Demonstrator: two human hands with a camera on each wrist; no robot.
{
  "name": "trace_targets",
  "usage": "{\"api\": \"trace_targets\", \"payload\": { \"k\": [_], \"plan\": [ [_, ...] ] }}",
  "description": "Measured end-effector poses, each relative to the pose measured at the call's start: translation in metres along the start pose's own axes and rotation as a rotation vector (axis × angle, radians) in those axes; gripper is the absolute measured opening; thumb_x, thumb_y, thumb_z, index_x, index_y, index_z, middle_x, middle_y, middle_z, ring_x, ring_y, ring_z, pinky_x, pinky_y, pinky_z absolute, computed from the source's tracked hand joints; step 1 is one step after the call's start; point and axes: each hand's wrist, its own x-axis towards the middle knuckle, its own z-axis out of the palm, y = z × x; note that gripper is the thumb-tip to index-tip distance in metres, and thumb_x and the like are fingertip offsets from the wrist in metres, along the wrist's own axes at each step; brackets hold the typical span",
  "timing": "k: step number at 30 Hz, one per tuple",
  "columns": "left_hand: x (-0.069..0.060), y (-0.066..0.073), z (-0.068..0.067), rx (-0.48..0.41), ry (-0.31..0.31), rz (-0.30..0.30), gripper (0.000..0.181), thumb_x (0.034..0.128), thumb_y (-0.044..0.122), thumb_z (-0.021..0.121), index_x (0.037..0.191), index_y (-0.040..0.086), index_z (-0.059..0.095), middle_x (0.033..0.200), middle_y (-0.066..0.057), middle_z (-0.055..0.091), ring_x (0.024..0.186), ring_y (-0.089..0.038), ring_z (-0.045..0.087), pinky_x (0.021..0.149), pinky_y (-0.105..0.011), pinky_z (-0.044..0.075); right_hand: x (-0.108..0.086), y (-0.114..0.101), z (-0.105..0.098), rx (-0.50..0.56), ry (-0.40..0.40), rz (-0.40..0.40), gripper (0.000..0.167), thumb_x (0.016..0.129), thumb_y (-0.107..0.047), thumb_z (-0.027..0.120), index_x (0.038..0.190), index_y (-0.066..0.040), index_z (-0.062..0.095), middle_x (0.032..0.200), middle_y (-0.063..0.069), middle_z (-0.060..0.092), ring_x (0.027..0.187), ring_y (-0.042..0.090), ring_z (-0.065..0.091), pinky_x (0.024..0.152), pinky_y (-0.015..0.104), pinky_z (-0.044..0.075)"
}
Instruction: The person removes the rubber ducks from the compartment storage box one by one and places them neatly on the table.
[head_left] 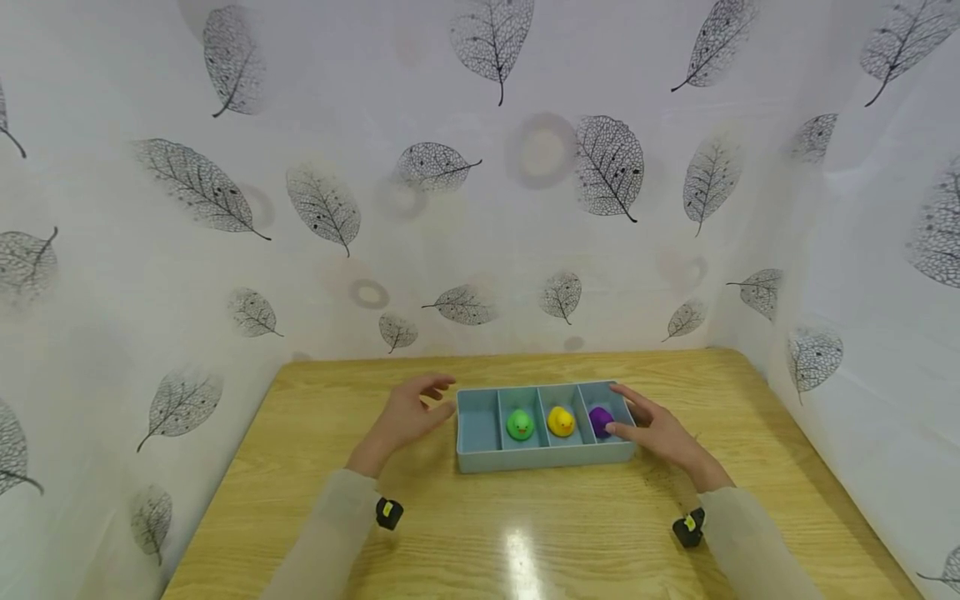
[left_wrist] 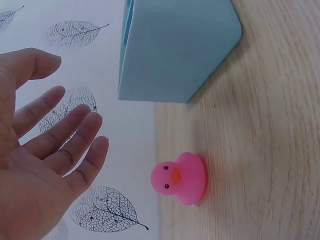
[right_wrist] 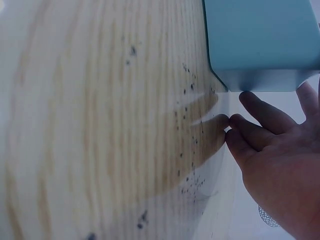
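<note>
A light blue divided box [head_left: 546,457] sits on the table with a green rubber duck [head_left: 520,426], a yellow rubber duck [head_left: 560,422] and a purple rubber duck [head_left: 599,420] in separate compartments. Its leftmost compartment holds nothing. My left hand [head_left: 403,419] hovers beside the box's left end, fingers relaxed, holding nothing. A pink rubber duck [left_wrist: 182,179] stands on the table in the left wrist view; in the head view it is not visible. My right hand [head_left: 660,429] spreads over the box's right end, thumb at the purple duck and index finger at the back rim.
The wooden table [head_left: 577,533] meets a pale curtain [head_left: 487,242] with leaf prints at the back and sides. Dark specks [right_wrist: 185,92] are scattered on the tabletop near the box's right end. Black wrist cameras are on both sleeves.
</note>
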Motion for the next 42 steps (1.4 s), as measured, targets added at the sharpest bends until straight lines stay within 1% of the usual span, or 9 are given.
{"api": "trace_targets", "payload": {
  "k": [6, 12, 18, 22, 25, 31, 35, 40, 42],
  "plan": [
    [0.001, 0.006, 0.005, -0.004, -0.013, 0.021, 0.042, 0.0963, 0.015, 0.075, 0.136, 0.004, 0.067, 0.127, -0.019, 0.073, 0.110, -0.035, 0.070, 0.088, -0.047, 0.059, 0.000, 0.000, 0.000, 0.006, 0.000, -0.004, 0.080, 0.100, -0.040, 0.072, 0.167, -0.022, 0.031, 0.173, 0.025, 0.020, 0.154, 0.058, 0.025, 0.118, 0.076, 0.029],
    [0.002, 0.013, 0.010, -0.024, -0.030, 0.032, 0.041, 0.0968, 0.018, 0.075, 0.136, 0.008, 0.068, 0.129, -0.018, 0.072, 0.110, -0.033, 0.070, 0.088, -0.042, 0.058, 0.000, 0.000, 0.000, 0.015, 0.001, -0.003, 0.080, 0.100, -0.039, 0.072, 0.167, -0.023, 0.031, 0.174, 0.025, 0.020, 0.154, 0.057, 0.024, 0.119, 0.075, 0.029],
    [0.004, 0.018, 0.015, -0.047, -0.071, 0.051, 0.044, 0.0964, 0.016, 0.074, 0.138, 0.004, 0.065, 0.130, -0.021, 0.071, 0.113, -0.041, 0.069, 0.090, -0.037, 0.057, -0.001, 0.000, 0.001, 0.027, 0.002, -0.006, 0.080, 0.100, -0.039, 0.072, 0.167, -0.023, 0.031, 0.174, 0.025, 0.019, 0.154, 0.058, 0.024, 0.119, 0.075, 0.030],
    [0.006, 0.020, 0.020, -0.062, -0.091, 0.079, 0.044, 0.0962, 0.016, 0.073, 0.138, 0.005, 0.065, 0.130, -0.022, 0.071, 0.112, -0.041, 0.069, 0.090, -0.034, 0.057, -0.001, 0.000, 0.001, 0.028, 0.006, -0.010, 0.080, 0.100, -0.038, 0.073, 0.167, -0.023, 0.031, 0.174, 0.024, 0.019, 0.154, 0.058, 0.024, 0.118, 0.075, 0.030],
    [0.006, 0.021, 0.024, -0.081, -0.101, 0.094, 0.044, 0.0961, 0.016, 0.074, 0.138, 0.006, 0.065, 0.130, -0.023, 0.071, 0.111, -0.042, 0.069, 0.090, -0.040, 0.059, -0.001, 0.000, 0.000, 0.027, 0.008, -0.010, 0.080, 0.100, -0.038, 0.073, 0.167, -0.023, 0.032, 0.174, 0.024, 0.020, 0.154, 0.058, 0.024, 0.118, 0.075, 0.030],
    [0.006, 0.026, 0.030, -0.117, -0.121, 0.120, 0.044, 0.0959, 0.013, 0.072, 0.138, 0.000, 0.064, 0.128, -0.027, 0.070, 0.111, -0.046, 0.068, 0.094, -0.059, 0.058, -0.002, 0.001, 0.000, 0.031, 0.005, -0.007, 0.079, 0.100, -0.038, 0.073, 0.167, -0.024, 0.032, 0.174, 0.024, 0.019, 0.154, 0.057, 0.023, 0.119, 0.074, 0.029],
    [0.008, 0.031, 0.034, -0.129, -0.136, 0.107, 0.045, 0.0956, 0.013, 0.072, 0.137, -0.001, 0.064, 0.129, -0.027, 0.070, 0.112, -0.046, 0.068, 0.095, -0.060, 0.057, -0.002, 0.001, 0.001, 0.033, 0.007, -0.003, 0.079, 0.100, -0.038, 0.073, 0.167, -0.024, 0.033, 0.174, 0.025, 0.020, 0.154, 0.058, 0.024, 0.120, 0.073, 0.029],
    [0.011, 0.032, 0.040, -0.097, -0.147, 0.091, 0.043, 0.0957, 0.016, 0.073, 0.136, 0.005, 0.066, 0.130, -0.023, 0.071, 0.114, -0.042, 0.069, 0.095, -0.057, 0.058, -0.001, 0.000, 0.001, 0.027, 0.010, -0.001, 0.079, 0.100, -0.039, 0.073, 0.167, -0.025, 0.032, 0.173, 0.025, 0.021, 0.153, 0.057, 0.026, 0.119, 0.073, 0.030],
    [0.011, 0.031, 0.042, -0.092, -0.155, 0.090, 0.043, 0.0960, 0.017, 0.073, 0.137, 0.005, 0.066, 0.131, -0.022, 0.070, 0.114, -0.041, 0.069, 0.096, -0.057, 0.058, -0.001, 0.000, 0.001, 0.023, 0.011, -0.001, 0.079, 0.100, -0.039, 0.072, 0.167, -0.025, 0.032, 0.173, 0.025, 0.022, 0.153, 0.057, 0.026, 0.118, 0.074, 0.031]
  ]
}}
